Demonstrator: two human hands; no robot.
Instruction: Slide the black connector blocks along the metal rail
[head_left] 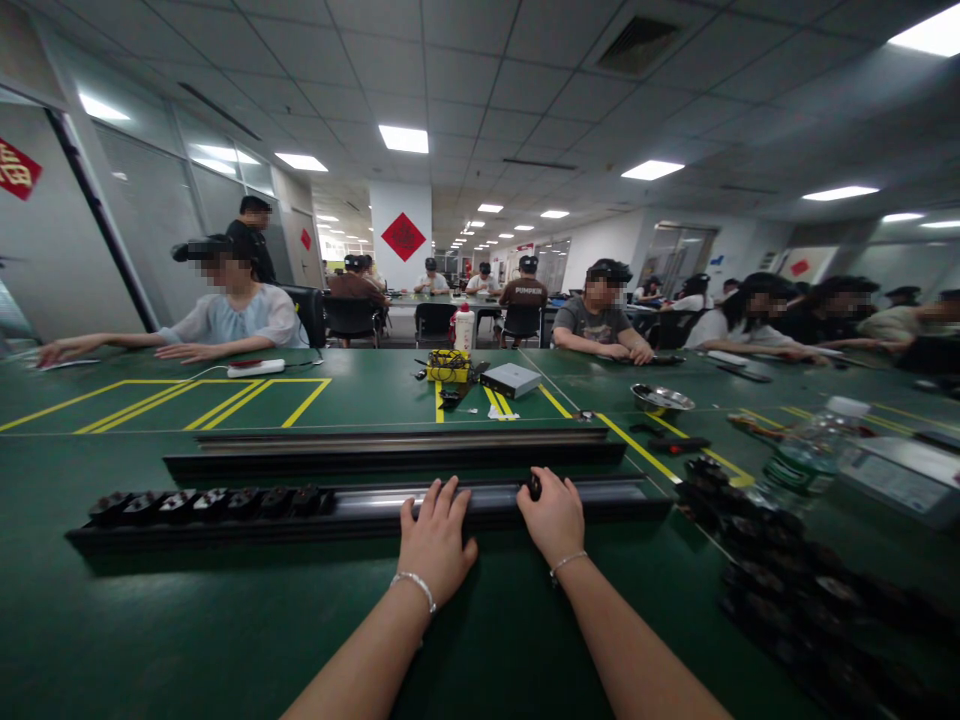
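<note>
A long black rail [247,538] with a shiny metal channel lies across the green table in front of me. Several black socket-like modules [244,502] sit in a row in its left end. My left hand [435,530] rests on the rail's middle, fingers spread and pointing away from me. At the right part of the rail, my right hand [553,515] has its fingers closed around a small black module [535,487], mostly hidden by the hand. Two more long black rails [390,463] lie parallel just behind.
A heap of black modules [810,580] spreads on the right beside a plastic bottle [806,455] and a white box [904,478]. Farther back are a metal bowl [661,398], a grey box [511,379] and a yellow basket [448,366]. Other people sit across the table.
</note>
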